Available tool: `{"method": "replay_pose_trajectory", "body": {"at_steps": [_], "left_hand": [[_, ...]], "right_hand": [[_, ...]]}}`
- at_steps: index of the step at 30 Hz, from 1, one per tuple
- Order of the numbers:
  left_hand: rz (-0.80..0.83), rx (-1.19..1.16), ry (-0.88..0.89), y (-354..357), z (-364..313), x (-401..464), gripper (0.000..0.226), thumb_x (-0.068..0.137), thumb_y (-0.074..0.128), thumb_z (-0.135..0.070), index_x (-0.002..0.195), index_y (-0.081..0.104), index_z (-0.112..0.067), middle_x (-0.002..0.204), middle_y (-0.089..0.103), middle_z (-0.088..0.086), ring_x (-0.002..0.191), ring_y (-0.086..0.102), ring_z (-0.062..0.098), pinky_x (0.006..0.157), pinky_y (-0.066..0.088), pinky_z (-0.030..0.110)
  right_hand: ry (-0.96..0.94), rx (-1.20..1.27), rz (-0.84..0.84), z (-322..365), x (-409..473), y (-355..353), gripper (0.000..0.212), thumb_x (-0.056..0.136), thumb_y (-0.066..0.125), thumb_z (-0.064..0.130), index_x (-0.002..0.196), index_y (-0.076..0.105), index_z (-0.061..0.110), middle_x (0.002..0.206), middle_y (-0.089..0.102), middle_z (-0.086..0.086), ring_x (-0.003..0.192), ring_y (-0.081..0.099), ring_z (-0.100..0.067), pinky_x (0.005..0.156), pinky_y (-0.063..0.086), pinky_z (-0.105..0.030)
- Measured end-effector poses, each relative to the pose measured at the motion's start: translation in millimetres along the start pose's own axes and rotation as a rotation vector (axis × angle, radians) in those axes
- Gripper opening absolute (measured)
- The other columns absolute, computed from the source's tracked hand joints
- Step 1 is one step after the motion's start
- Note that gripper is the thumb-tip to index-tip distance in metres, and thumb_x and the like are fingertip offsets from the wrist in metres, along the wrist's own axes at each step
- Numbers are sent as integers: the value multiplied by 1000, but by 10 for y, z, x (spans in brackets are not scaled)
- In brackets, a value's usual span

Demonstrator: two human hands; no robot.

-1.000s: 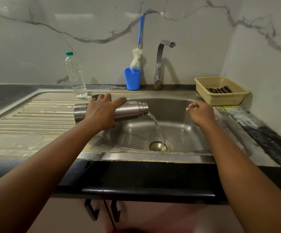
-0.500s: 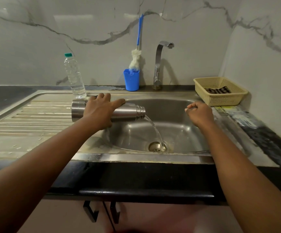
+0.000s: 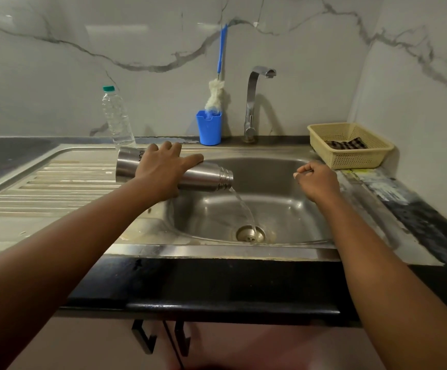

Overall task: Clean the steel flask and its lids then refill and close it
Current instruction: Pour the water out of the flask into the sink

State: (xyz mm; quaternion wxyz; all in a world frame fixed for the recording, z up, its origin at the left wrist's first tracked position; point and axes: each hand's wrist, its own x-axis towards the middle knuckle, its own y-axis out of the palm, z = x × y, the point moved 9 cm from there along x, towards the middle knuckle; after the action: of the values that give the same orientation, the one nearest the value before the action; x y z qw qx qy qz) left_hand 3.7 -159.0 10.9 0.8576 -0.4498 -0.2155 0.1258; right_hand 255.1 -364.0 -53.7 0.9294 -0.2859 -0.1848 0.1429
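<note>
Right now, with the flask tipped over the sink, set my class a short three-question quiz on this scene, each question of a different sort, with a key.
1. True or false: the tap is running.
2. Which hand holds the steel flask? A) left hand B) right hand C) both
3. Fill in: the water stream leaving the flask lands near the ____ of the sink.

Key
1. False; water comes only from the flask's mouth.
2. A; the right hand is a closed fist over the basin, and whether it holds anything cannot be told.
3. Drain.
</note>
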Motion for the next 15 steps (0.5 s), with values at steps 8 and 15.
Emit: {"method": "replay_pose_trajectory", "body": {"at_steps": [8, 15], "left_hand": [[-2, 90, 58, -48, -107, 38, 82, 86, 70, -38, 149, 17, -42, 137, 40, 11, 127, 41, 29, 101, 37, 39], [-15, 188, 157, -82, -305, 72, 82, 87, 72, -34, 146, 16, -40, 137, 42, 12, 127, 42, 30, 102, 38, 41]], "right_hand": [[2, 4, 0, -4, 9, 4, 10, 89, 66, 24, 98, 66, 19, 93, 64, 0, 87, 59, -19, 75, 43, -29], [2, -4, 7, -14, 22, 27, 8, 88, 66, 24, 95, 65, 20, 95, 65, -1, 90, 61, -20, 80, 49, -33]]}}
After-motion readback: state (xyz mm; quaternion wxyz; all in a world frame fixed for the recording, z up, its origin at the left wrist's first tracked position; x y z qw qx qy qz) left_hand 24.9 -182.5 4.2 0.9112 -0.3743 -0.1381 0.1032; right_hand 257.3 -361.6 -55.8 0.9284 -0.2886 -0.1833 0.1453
